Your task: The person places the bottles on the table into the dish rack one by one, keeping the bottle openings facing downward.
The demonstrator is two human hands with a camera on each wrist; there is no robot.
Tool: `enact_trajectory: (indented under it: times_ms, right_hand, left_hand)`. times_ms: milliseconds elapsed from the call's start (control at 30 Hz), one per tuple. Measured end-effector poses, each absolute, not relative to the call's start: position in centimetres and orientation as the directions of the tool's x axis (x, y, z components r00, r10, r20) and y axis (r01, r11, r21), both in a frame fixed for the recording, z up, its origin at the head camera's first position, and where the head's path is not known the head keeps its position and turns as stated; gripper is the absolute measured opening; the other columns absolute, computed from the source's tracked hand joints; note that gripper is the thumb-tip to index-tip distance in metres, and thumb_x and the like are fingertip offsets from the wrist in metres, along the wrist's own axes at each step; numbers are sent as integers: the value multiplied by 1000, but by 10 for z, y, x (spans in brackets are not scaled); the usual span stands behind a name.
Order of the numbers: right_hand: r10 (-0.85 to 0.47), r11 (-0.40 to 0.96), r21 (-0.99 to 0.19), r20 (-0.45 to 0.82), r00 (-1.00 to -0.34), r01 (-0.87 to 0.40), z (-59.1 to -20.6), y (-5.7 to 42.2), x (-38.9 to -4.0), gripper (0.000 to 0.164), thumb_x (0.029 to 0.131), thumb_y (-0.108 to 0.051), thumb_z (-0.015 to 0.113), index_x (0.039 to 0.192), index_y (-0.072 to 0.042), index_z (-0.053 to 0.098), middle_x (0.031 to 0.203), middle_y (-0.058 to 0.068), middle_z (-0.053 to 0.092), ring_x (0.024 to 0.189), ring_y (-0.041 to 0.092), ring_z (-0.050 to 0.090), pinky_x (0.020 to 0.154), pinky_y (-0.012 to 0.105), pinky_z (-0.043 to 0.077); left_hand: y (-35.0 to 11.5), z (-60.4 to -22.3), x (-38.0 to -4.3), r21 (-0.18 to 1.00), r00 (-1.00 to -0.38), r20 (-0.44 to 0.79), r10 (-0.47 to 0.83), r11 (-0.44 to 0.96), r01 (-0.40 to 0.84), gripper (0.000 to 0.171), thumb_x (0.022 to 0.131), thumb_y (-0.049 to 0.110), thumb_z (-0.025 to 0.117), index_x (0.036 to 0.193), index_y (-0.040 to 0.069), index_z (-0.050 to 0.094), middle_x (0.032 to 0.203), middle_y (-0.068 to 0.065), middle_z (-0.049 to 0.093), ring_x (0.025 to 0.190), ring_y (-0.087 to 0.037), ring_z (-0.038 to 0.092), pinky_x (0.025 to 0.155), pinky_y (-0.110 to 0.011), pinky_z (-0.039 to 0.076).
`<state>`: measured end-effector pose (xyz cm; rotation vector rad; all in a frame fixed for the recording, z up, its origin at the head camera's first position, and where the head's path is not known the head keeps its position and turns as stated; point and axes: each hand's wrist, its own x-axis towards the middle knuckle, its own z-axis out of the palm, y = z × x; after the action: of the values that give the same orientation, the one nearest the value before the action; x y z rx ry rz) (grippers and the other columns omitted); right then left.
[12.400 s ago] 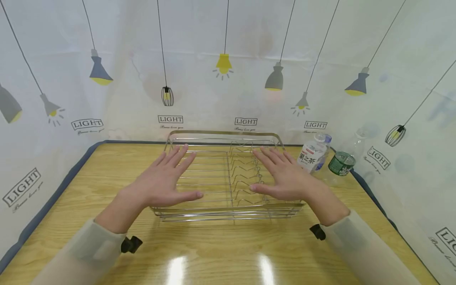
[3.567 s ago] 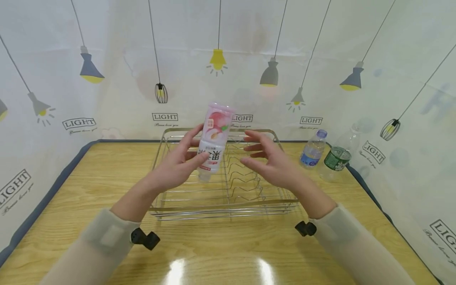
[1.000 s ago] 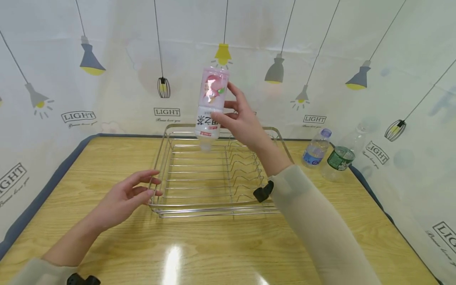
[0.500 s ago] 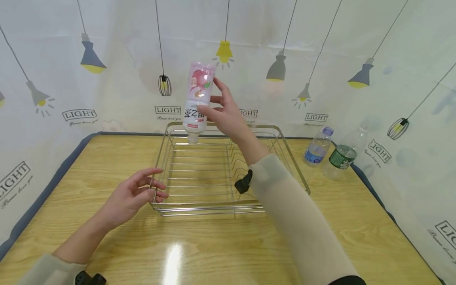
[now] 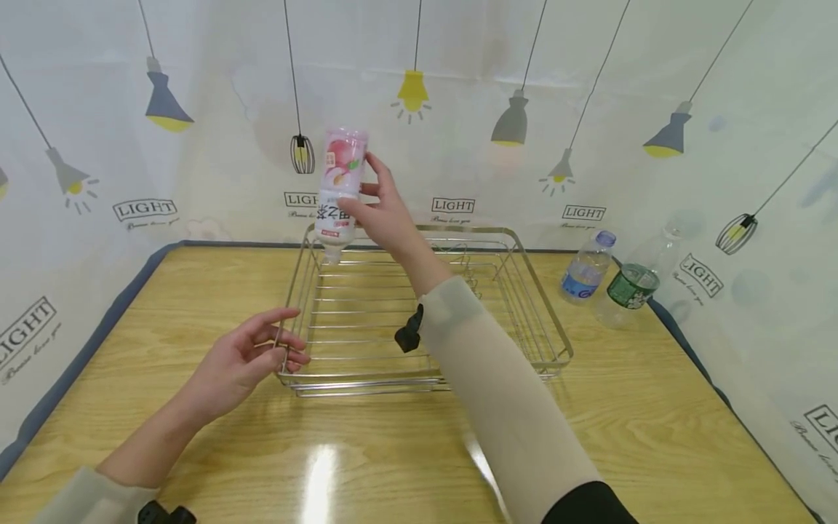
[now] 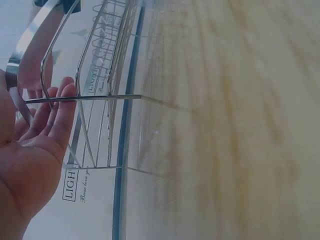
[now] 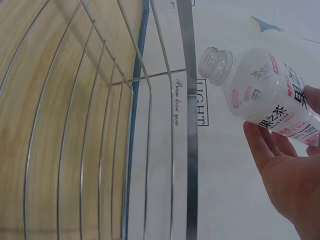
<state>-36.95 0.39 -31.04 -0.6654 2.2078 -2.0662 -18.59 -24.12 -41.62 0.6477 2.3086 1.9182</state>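
My right hand (image 5: 390,218) holds a pink-and-white plastic drink bottle (image 5: 341,180) upside down, thumb on one side and fingers on the other. The bottle hangs over the back left corner of the wire dish rack (image 5: 366,376), slightly tilted. In the right wrist view its capless neck (image 7: 217,66) points toward the rack's rim and stays apart from it. My left hand (image 5: 237,362) grips the rack's front left corner. In the left wrist view its fingers (image 6: 64,111) reach round the side wires.
A clear bottle with a blue label (image 5: 583,280) and one with a green label (image 5: 631,286) stand at the back right. The wooden table (image 5: 366,451) ends at a wall cloth (image 5: 445,44) printed with lamps.
Since the earlier frames the bottle went from the table's right to my left hand, then to my right. Lately my right hand carries it left and slightly down. My left hand stays at the rack.
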Motion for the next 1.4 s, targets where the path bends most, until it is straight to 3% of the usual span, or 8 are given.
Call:
enact_trajectory:
  times_ms: [133, 333, 767, 1000, 1400]
  right_hand:
    - [-344, 55, -959, 242, -907, -276, -321, 1, -371, 94, 105, -19, 74, 176, -34, 15, 151, 18, 56, 124, 34, 70, 102, 43, 64]
    - [-335, 147, -952, 208, -919, -269, -338, 2, -374, 95, 105, -22, 74, 176, -34, 12, 153, 17, 56, 127, 35, 70, 106, 47, 63]
    - [-420, 253, -927, 152, -895, -276, -358, -8, -375, 97, 110, -21, 68, 177, -34, -1, 157, 19, 52, 132, 37, 68, 105, 41, 63]
    - [-420, 259, -931, 130, -898, -256, -362, -10, -375, 100, 109, -19, 69, 177, -37, -3, 156, 20, 53, 130, 37, 70, 103, 41, 64]
    - [-431, 314, -908, 125, -894, -278, -368, -13, -378, 103, 109, -18, 68, 176, -35, -8, 158, 22, 53, 134, 36, 67, 106, 41, 63]
  left_hand:
    - [-240, -416, -185, 954, -912, 202, 358, 138, 266, 55, 109, -5, 56, 162, -6, 40, 120, -19, 73, 103, -25, 82, 90, -32, 68]
    - [-240, -416, -184, 953, -910, 207, 359, 137, 271, 54, 110, -4, 56, 162, 4, 46, 118, -12, 75, 103, -23, 82, 90, -30, 67]
    - [-239, -418, -185, 950, -906, 223, 360, 128, 284, 53, 109, -5, 56, 160, 8, 49, 116, -3, 77, 102, -22, 82, 87, -30, 68]
    - [-240, -419, -185, 948, -905, 230, 357, 128, 292, 53, 109, -6, 56, 161, 0, 46, 116, -2, 78, 102, -21, 82, 86, -30, 68]
    - [-240, -418, -184, 948, -911, 210, 356, 153, 278, 52, 110, -4, 56, 161, -2, 44, 116, -7, 77, 103, -22, 83, 86, -30, 68]
